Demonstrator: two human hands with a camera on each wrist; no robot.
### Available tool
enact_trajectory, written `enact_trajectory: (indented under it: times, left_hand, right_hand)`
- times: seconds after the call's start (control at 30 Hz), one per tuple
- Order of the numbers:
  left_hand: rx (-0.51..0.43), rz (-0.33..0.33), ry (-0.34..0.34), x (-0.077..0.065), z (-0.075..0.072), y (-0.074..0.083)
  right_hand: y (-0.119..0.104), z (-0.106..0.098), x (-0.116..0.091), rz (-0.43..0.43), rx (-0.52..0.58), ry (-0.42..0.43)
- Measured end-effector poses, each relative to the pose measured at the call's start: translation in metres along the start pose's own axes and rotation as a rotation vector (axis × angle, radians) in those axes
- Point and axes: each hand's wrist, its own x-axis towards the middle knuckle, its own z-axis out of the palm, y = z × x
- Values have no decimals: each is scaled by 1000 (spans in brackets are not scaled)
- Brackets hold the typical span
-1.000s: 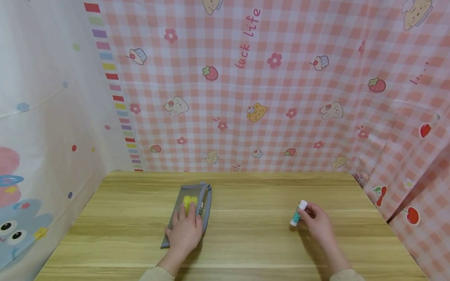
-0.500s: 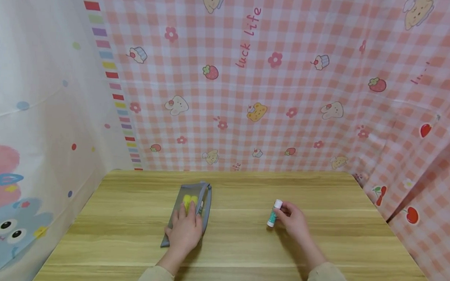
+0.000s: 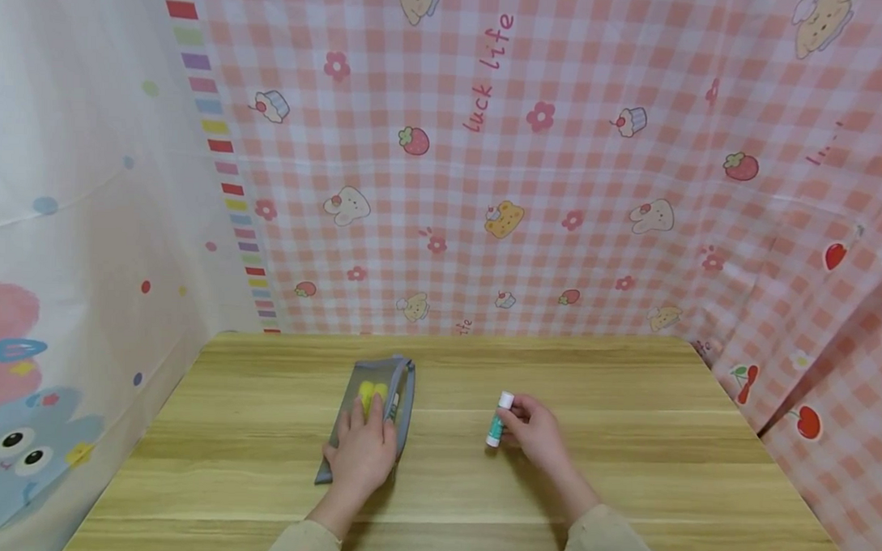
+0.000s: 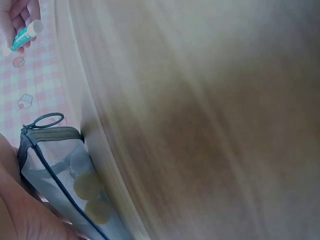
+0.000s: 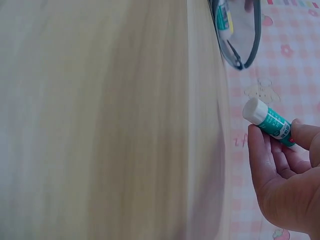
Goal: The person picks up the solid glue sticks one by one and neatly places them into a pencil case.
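A grey mesh zip pouch (image 3: 344,418) lies on the table left of centre, its zipped side gaping along the right edge. Through the mesh show yellow round-ended things (image 3: 372,391), and the right wrist view reveals a green and white stick (image 5: 223,20) inside the opening. My left hand (image 3: 364,455) rests on the pouch with fingers extended. To the right, my right hand (image 3: 541,433) pinches a green and white glue stick (image 3: 497,421) between thumb and fingers, tilted and held apart from the pouch, white cap uppermost.
The wood-grain table (image 3: 624,476) spreads around both hands. A pink checked cloth (image 3: 459,171) hangs behind it, and a white printed curtain (image 3: 122,216) hangs at the left.
My right hand has carried the glue stick leftward across the table, closer to the pouch. The left hand and the pouch have stayed in place.
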Motion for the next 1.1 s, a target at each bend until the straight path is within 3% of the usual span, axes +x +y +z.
enact_trajectory:
  times: [0.77, 1.1]
  left_hand:
    - [-11, -6, -1, 0, 0, 1]
    - [-1, -7, 4, 0, 2, 0]
  right_hand:
    - [-13, 53, 4, -20, 26, -133]
    - [-16, 73, 9, -31, -25, -171]
